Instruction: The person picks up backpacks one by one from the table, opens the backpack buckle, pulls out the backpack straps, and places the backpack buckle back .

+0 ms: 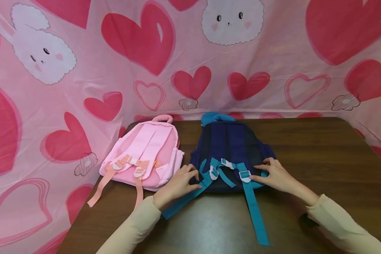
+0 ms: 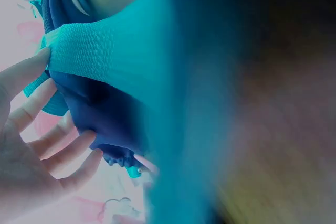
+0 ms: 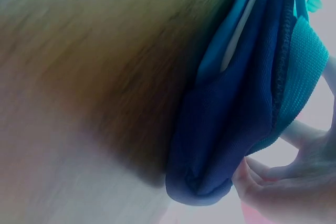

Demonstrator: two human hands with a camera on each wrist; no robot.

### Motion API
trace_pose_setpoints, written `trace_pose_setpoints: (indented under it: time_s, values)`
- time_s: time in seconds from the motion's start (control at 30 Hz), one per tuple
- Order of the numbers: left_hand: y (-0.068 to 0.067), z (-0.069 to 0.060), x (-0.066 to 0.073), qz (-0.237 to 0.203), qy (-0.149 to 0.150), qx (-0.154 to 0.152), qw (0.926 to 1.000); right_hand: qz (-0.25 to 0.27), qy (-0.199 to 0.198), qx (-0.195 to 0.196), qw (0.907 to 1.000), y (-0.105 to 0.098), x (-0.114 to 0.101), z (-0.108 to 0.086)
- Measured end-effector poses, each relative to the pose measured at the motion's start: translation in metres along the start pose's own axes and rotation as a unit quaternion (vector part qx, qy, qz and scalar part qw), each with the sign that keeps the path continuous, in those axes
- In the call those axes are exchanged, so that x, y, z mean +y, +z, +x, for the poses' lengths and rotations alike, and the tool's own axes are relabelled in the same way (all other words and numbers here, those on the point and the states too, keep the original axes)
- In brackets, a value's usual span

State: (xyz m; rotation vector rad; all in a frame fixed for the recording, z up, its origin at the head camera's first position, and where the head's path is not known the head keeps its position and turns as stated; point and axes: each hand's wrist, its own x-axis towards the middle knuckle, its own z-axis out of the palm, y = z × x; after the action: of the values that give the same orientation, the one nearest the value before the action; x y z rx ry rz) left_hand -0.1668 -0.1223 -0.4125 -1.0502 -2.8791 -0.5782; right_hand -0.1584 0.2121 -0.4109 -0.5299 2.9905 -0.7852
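Note:
A navy and dark backpack (image 1: 228, 141) lies on the table with its back panel up. Its teal straps carry white buckles, and a white clip (image 1: 227, 163) joins them across the middle. My left hand (image 1: 181, 181) is over the left teal strap (image 1: 177, 206), fingers spread; in the left wrist view, the thumb touches the webbing (image 2: 100, 45). On the other side, my right hand (image 1: 279, 174) rests by the lower right edge, its thumb near the right buckle (image 1: 245, 176). In the right wrist view, its fingers touch the navy side (image 3: 226, 124).
A pink backpack (image 1: 152, 141) with peach straps lies just left of the navy one. Both are on a dark brown wooden table (image 1: 314, 148). A pink heart-print cloth (image 1: 190, 46) hangs behind and along the left. A small dark object (image 1: 308, 220) sits beside the right sleeve.

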Motion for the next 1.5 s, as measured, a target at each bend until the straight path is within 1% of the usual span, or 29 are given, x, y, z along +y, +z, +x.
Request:
trace_pose_setpoints:
  time_s: [0.1, 0.2, 0.3, 0.4, 0.53, 0.67, 0.73, 0.83, 0.9, 1.03, 1.13, 1.33, 1.5]
  values:
    - [-0.003, -0.002, -0.002, -0.01, -0.008, -0.008, 0.9999, 0.001, -0.001, 0.0, 1.0, 0.002, -0.002, 0.001]
    - [-0.007, -0.003, -0.003, -0.021, -0.013, -0.026, 0.9994, -0.001, -0.002, -0.009, 1.0, 0.0, -0.004, 0.002]
    - [-0.013, -0.003, -0.002, -0.03, -0.004, -0.036, 0.9989, -0.006, -0.001, -0.025, 0.9997, -0.006, -0.008, 0.002]
    - [-0.018, -0.002, -0.002, -0.034, 0.009, -0.036, 0.9988, -0.009, 0.002, -0.037, 0.9993, -0.014, -0.013, 0.002]
    - [-0.024, 0.001, 0.001, -0.043, 0.034, -0.018, 0.9983, -0.007, 0.003, -0.027, 0.9996, -0.022, -0.019, 0.002]
    - [-0.029, 0.008, 0.005, -0.054, 0.063, 0.019, 0.9963, 0.014, -0.007, -0.003, 0.9999, -0.025, -0.024, 0.004]
    - [-0.029, 0.012, 0.007, -0.061, 0.067, 0.033, 0.9954, 0.026, -0.014, 0.004, 0.9996, -0.025, -0.026, 0.006]
    - [-0.029, 0.018, 0.01, -0.073, 0.064, 0.045, 0.9943, 0.038, -0.027, 0.005, 0.9989, -0.022, -0.029, 0.01]
    - [-0.028, 0.023, 0.012, -0.077, 0.058, 0.047, 0.9942, 0.044, -0.036, 0.002, 0.9984, -0.019, -0.03, 0.013]
    - [-0.026, 0.033, 0.017, -0.082, 0.06, 0.059, 0.9931, 0.051, -0.047, -0.002, 0.9976, -0.016, -0.033, 0.018]
    - [-0.024, 0.042, 0.02, -0.092, 0.062, 0.062, 0.9918, 0.061, -0.052, -0.006, 0.9967, -0.013, -0.035, 0.021]
    - [-0.019, 0.055, 0.026, -0.08, 0.059, 0.051, 0.9937, 0.073, -0.064, -0.018, 0.9951, -0.005, -0.04, 0.03]
    - [-0.013, 0.064, 0.029, -0.073, 0.044, 0.034, 0.9957, 0.085, -0.074, -0.03, 0.9932, 0.001, -0.041, 0.038]
